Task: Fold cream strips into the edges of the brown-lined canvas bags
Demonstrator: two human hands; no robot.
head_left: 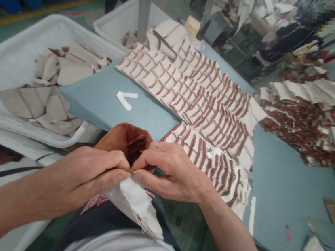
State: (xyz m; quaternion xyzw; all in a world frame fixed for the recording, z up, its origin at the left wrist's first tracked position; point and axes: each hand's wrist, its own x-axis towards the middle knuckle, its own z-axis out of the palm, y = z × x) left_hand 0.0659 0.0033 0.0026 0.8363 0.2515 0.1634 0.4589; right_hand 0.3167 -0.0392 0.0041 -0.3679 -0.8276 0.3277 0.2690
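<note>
My left hand (88, 175) and my right hand (174, 171) meet at the bottom centre, both pinched on a stack of brown-and-cream fabric pieces (131, 145) held over my lap. A cream flap of that stack (137, 205) hangs down below my fingers. Just beyond my right hand, rows of overlapping cream pieces with brown edges (195, 100) lie spread on the blue-grey table (103, 97).
A white bin (13, 61) with loose cream pieces stands at the left, a second bin (119, 18) behind it by a grey post (145, 4). More stacked pieces (315, 115) lie at the right. Two white strips (126, 98) rest on the table. A person stands at the far right.
</note>
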